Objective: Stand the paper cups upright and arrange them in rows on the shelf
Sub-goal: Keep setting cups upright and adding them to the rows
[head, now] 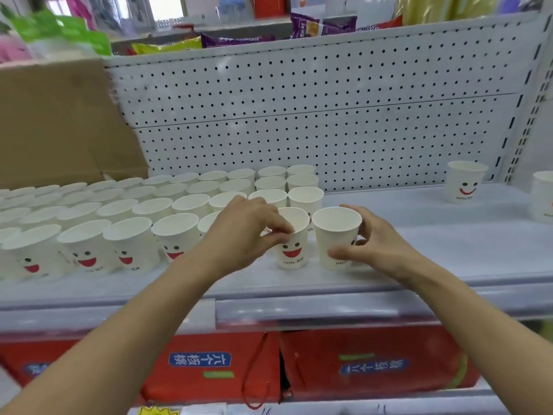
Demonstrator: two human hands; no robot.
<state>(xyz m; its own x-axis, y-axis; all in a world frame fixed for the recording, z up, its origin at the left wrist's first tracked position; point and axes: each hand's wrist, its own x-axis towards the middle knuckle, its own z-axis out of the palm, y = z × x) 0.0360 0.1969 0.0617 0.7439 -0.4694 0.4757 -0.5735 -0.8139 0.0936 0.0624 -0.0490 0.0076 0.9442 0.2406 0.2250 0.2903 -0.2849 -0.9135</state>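
Extending the shelf's (434,241) front row (128,244).
Left fingers (281,227) pinch the smiley cup's (294,253) rim; right fingers (344,252) wrap the end cup (332,232); next, align both.

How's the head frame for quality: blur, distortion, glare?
Head view: fisheye bows the pegboard and shelf edge; cardboard box and far-left cups are smeared. The centre is sharper: left hand on the smiling cup fairly crisp, right hand on the neighbouring cup slightly blurred. Light is flat, shadows faint, no strong glare.
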